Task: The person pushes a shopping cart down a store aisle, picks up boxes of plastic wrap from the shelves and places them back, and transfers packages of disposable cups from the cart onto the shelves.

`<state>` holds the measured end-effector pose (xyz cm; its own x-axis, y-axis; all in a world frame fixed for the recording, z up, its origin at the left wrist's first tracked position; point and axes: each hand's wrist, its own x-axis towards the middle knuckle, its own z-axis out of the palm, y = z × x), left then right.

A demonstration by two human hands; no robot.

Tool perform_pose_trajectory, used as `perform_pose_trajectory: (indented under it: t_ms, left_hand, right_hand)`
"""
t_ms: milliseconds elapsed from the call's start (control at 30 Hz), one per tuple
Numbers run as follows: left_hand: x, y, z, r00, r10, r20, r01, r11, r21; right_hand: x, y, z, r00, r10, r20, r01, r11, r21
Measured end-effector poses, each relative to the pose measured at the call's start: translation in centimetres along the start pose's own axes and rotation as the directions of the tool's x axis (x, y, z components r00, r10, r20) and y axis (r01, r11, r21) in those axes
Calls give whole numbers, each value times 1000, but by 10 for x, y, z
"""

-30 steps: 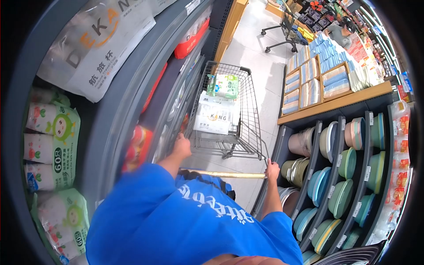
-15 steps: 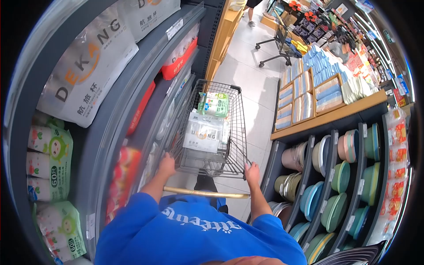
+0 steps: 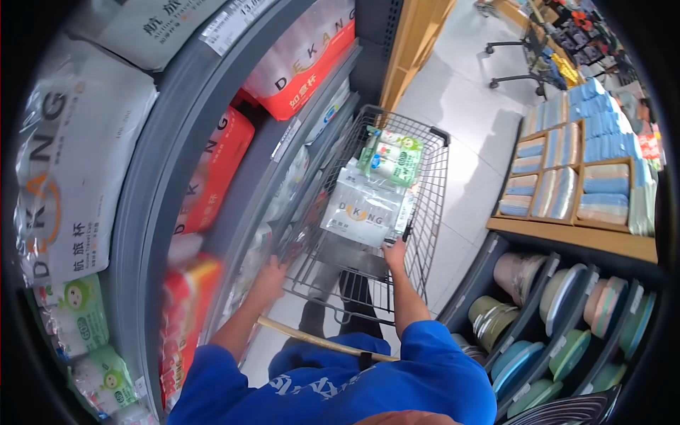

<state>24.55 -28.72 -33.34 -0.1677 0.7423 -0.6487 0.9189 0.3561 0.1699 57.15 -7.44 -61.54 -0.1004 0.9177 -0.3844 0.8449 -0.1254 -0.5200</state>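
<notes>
A wire shopping cart point(image 3: 432, 205) stands before me, holding a white DEKANG package point(image 3: 360, 211) and a green-and-white package point(image 3: 394, 157). My right hand point(image 3: 394, 253) is at the lower right corner of the white package, inside the cart; its fingers look bent, but what they grip is unclear. At the cart's left rear corner is my left hand point(image 3: 269, 280), blurred, close to the shelf edge, its fingers not clearly shown. A pale yellow bar point(image 3: 322, 341) crosses in front of my blue shirt.
Shelves point(image 3: 152, 191) on the left hold white, red and green packages. On the right, a rack point(image 3: 460, 297) of bowls stands below folded cloths point(image 3: 552, 191) in wooden boxes. Another cart point(image 3: 528, 60) is farther back on the tiled floor.
My right hand has left the cart's right rear corner and moved inward to the white package. My left hand stays near the left rear corner. The view has shifted toward the left shelves.
</notes>
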Motion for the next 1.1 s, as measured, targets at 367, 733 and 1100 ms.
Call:
perform_pose_trajectory:
  t_ms: [367,733,1100]
  left_hand:
    - [7,-9,20,999,-9,-44,11,998,57]
    - [10,0,3,1000,-23,-11,24,999,38]
    - [3,0,-2,998,19,-54,-16,999,52]
  right_hand:
    - [64,23,77,855,264,446,-498,656,567]
    - [76,5,62,776,298,555,-605,601,523]
    - [25,-58,14,987,10,159,-67,931,359]
